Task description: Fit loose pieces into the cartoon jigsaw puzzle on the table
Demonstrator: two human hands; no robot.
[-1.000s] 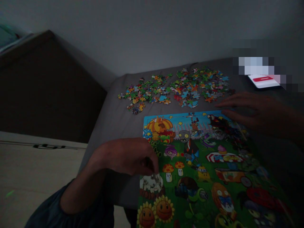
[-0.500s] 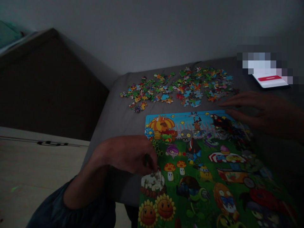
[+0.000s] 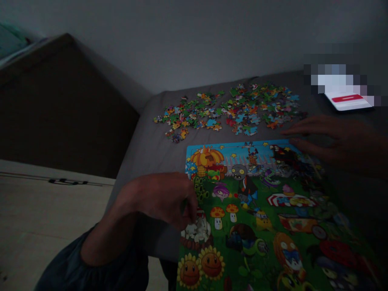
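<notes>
A colourful cartoon puzzle board (image 3: pixel 260 210) lies on a grey surface (image 3: pixel 151 149) in dim light. My left hand (image 3: pixel 160 198) is curled at the board's left edge, fingertips pinched down against it; what they grip is too dark to name. My right hand (image 3: pixel 330 139) lies flat with fingers stretched out at the board's upper right corner, holding nothing. A spread of loose puzzle pieces (image 3: pixel 230 111) lies beyond the board.
A white card with a red bar (image 3: pixel 347 101) rests at the far right, beside a blurred patch. A dark cabinet or headboard (image 3: pixel 60 109) stands to the left. Pale floor (image 3: pixel 45 226) shows below the grey surface's left edge.
My left hand's fingertips have shifted slightly along the board's left edge. The right hand has stayed flat in place. The view has drifted a little.
</notes>
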